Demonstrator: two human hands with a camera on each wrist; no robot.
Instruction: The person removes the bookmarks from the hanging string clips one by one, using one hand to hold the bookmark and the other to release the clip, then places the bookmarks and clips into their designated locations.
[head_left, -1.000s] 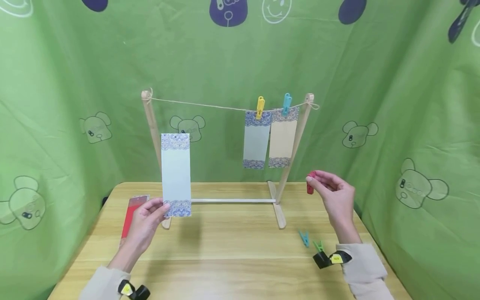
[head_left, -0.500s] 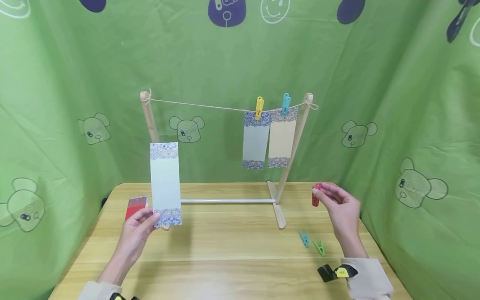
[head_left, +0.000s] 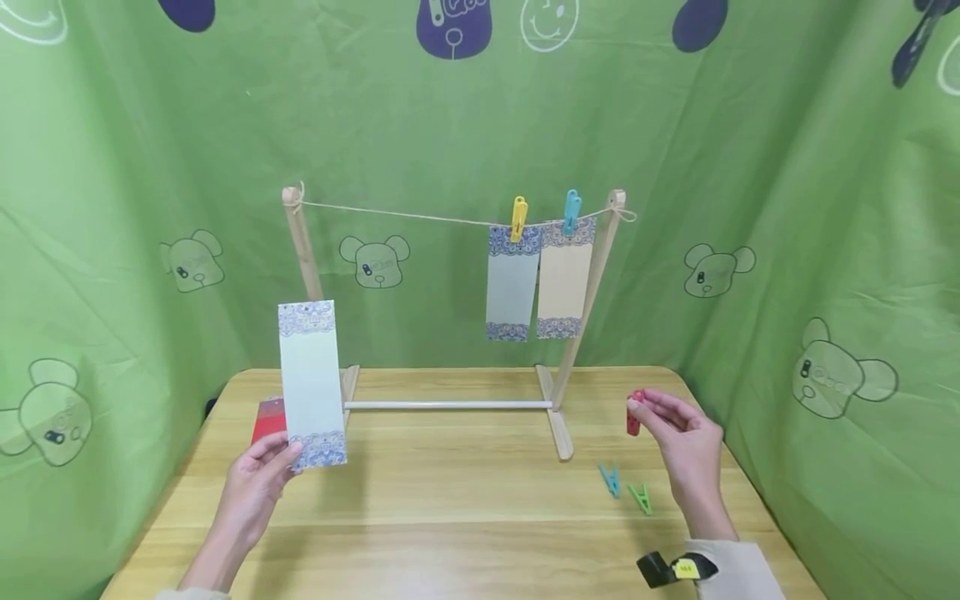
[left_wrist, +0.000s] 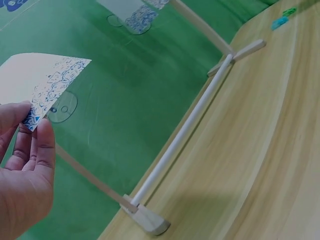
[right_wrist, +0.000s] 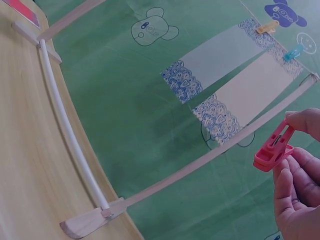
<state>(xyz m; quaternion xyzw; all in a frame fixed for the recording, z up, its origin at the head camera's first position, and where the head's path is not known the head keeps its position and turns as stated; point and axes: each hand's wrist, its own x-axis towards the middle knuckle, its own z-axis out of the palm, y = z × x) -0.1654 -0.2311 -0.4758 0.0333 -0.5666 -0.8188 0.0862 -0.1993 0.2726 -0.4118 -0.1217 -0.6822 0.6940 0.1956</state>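
My left hand [head_left: 253, 487] pinches the lower left corner of a pale paper card [head_left: 311, 379] with blue lace-patterned ends, held upright above the table. In the left wrist view, thumb and fingers grip the patterned corner of this card [left_wrist: 55, 82]. On the right, my right hand [head_left: 686, 446] pinches a red clothespin [head_left: 634, 414] between thumb and fingers; the right wrist view shows the clothespin [right_wrist: 274, 150] close up. Two similar cards hang from a string [head_left: 405, 214]: a bluish card [head_left: 513, 287] under a yellow clothespin [head_left: 519, 218] and a cream card [head_left: 564, 279] under a blue clothespin [head_left: 572, 212].
The string spans a wooden stand with a left post [head_left: 302, 242], a right post [head_left: 600, 267] and a white bottom bar [head_left: 450, 405]. A blue clothespin [head_left: 611, 481] and a green clothespin [head_left: 641, 498] lie on the table [head_left: 465, 492]. Behind the held card lies a red card [head_left: 267, 423].
My left hand has lowered the card and drawn it left, away from the string. My right hand has come down and slightly right with the red clothespin. The hanging cards stay put.
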